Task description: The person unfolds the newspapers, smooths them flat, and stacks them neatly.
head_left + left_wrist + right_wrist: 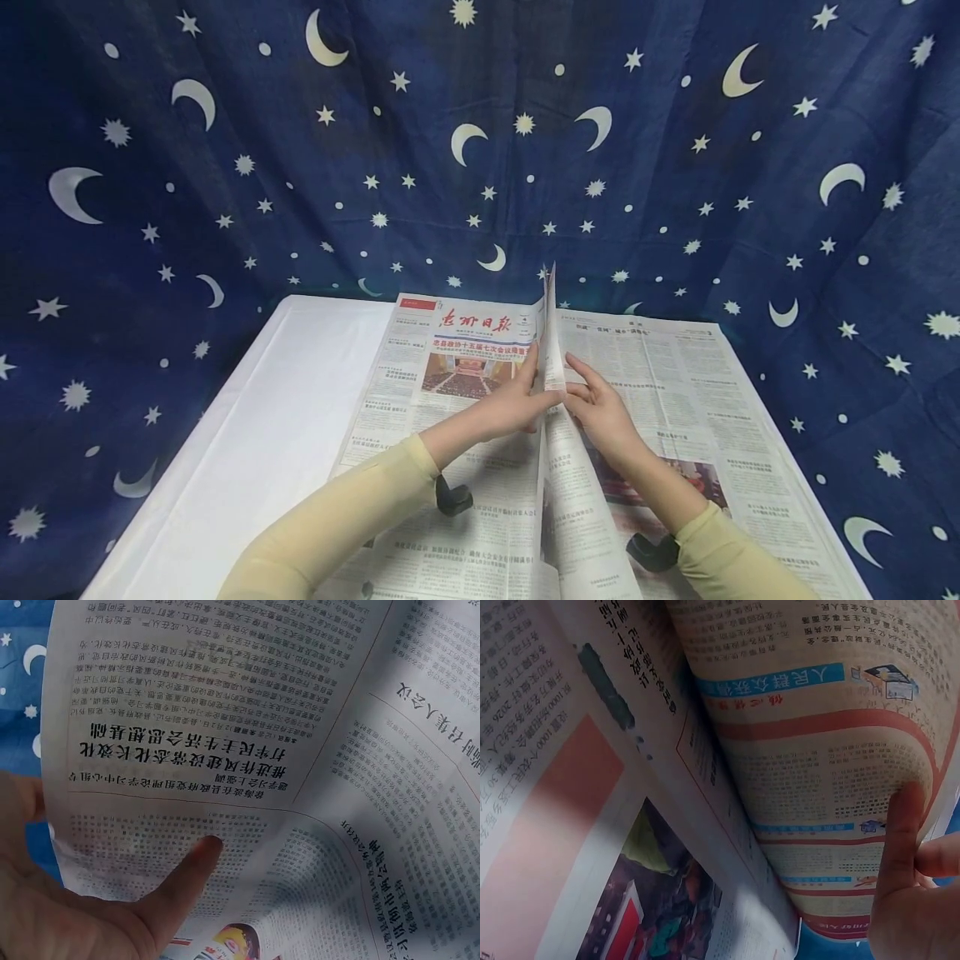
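Both hands meet at the raised middle sheet of the newspaper [678,392], pinching it from either side. The left hand [517,400] presses its fingers against the left face of the upright sheet, and in the left wrist view its thumb [184,881] lies flat on the print with the page curving over it. The right hand [600,408] grips the same sheet from the right, fingers pointing up toward the fold; the right wrist view shows a fingertip [900,832] laid on the curled page with blue and red bands of colour. The sheet stands nearly vertical between the hands, its top corner rising to a point above them. The rest of the newspaper lies spread open and flat on the white table [247,433], the front page with its red masthead to the left and a page of dense text to the right. Pale yellow sleeves [352,508] cover both forearms. Behind the table hangs a dark blue cloth [225,167] printed with moons and stars
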The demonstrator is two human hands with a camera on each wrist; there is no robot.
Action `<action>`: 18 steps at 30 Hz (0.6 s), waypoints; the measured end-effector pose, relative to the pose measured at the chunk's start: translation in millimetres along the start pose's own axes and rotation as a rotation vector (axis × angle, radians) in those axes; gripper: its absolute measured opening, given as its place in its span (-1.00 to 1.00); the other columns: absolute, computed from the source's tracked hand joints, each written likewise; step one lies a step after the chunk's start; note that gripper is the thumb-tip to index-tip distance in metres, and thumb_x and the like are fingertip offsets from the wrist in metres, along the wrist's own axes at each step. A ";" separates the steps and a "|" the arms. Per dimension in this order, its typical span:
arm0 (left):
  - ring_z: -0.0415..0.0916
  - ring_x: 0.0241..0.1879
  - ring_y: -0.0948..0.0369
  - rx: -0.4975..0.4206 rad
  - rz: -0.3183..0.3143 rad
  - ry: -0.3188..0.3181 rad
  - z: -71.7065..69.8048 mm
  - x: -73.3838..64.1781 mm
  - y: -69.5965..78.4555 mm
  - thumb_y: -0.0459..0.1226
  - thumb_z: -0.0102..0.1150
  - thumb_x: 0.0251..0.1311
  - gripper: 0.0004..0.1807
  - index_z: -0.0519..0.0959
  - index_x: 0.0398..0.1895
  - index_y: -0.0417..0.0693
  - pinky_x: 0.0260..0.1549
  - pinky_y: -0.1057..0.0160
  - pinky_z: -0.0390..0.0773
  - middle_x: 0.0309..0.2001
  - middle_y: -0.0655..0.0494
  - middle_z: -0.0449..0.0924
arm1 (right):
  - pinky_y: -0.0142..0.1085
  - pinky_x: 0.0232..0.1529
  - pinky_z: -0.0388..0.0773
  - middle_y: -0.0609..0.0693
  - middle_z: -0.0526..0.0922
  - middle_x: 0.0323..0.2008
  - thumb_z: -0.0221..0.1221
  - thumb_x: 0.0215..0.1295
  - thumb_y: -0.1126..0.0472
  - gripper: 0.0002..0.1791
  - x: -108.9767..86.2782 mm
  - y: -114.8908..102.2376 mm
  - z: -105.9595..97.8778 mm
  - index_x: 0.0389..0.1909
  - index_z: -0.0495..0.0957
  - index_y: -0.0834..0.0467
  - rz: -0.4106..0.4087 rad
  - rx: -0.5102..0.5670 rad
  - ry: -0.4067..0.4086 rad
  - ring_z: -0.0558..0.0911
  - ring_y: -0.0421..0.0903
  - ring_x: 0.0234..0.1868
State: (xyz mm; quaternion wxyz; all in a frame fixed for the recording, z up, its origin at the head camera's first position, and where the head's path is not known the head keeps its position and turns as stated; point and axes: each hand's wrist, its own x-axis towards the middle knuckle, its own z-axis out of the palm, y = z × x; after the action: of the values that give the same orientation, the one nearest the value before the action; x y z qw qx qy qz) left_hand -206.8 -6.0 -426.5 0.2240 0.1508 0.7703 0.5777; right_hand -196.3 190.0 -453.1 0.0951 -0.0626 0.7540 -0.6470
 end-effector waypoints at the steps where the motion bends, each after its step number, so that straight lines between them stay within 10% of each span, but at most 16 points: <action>1: 0.59 -0.20 0.09 0.011 0.007 0.001 0.5 0.5 -0.6 0.03 0.09 0.47 0.04 -0.50 0.64 0.35 -0.32 0.13 0.69 0.64 -0.11 -0.17 | -0.16 -0.05 0.71 0.31 0.58 0.20 0.06 0.55 0.31 -0.22 -0.2 0.2 0.6 0.66 -0.04 0.01 -0.006 0.004 -0.002 0.69 0.10 0.07; 13: 0.65 -0.03 0.01 0.343 0.170 0.047 -3.3 -3.7 -1.4 -0.36 -0.27 0.54 -0.21 -0.40 0.66 -0.11 -0.09 0.21 0.63 0.58 -0.32 -0.02 | -0.24 -0.10 0.69 0.29 0.64 0.11 0.02 0.53 0.39 -0.24 -0.2 0.7 0.7 0.65 0.01 -0.01 -0.021 -0.056 0.014 0.70 0.06 -0.02; 18: 0.09 0.53 -0.02 0.330 0.195 0.044 -13.0 -4.5 -5.2 -0.44 -0.33 0.50 -0.23 -0.36 0.66 -0.13 0.46 0.12 0.17 0.64 -0.18 -0.22 | -0.19 -0.11 0.68 0.25 0.65 0.09 0.00 0.56 0.36 -0.24 -2.5 0.3 -8.8 0.66 -0.02 -0.04 -0.003 -0.097 -0.003 0.70 0.07 -0.03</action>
State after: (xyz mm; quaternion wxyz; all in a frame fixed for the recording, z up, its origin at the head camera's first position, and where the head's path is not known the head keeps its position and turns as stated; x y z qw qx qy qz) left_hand -209.5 -20.4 -427.7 0.1223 0.2467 0.8410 0.4657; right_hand -195.9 199.0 -452.0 0.0922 -0.0693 0.7842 -0.6097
